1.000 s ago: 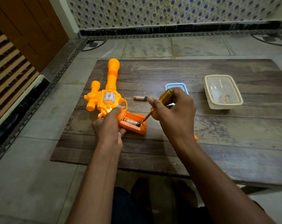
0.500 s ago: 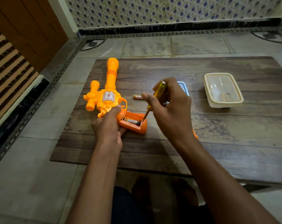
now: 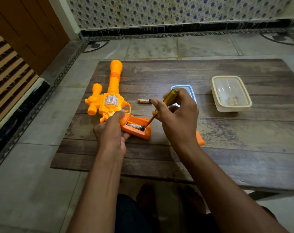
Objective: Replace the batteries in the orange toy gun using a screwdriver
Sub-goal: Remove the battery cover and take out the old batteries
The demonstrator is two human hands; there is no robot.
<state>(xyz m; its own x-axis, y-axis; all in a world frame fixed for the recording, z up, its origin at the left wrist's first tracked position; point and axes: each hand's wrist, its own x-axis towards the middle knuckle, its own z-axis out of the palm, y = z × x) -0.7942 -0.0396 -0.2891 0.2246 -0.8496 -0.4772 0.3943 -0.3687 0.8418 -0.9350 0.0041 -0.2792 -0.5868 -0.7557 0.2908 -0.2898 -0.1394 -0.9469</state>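
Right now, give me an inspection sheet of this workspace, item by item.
Surface: worn wooden table.
Job's things: orange toy gun lying flat, battery compartment open, one battery inside; loose battery beside it; screwdriver tip at the compartment's end.
Clutter: cream container, blue-rimmed lid, orange piece behind the right wrist.
Hands: left hand grips the gun's handle; right hand holds the screwdriver.
Cables: nothing seen.
Surroundings: tiled floor, patterned wall, wooden door.
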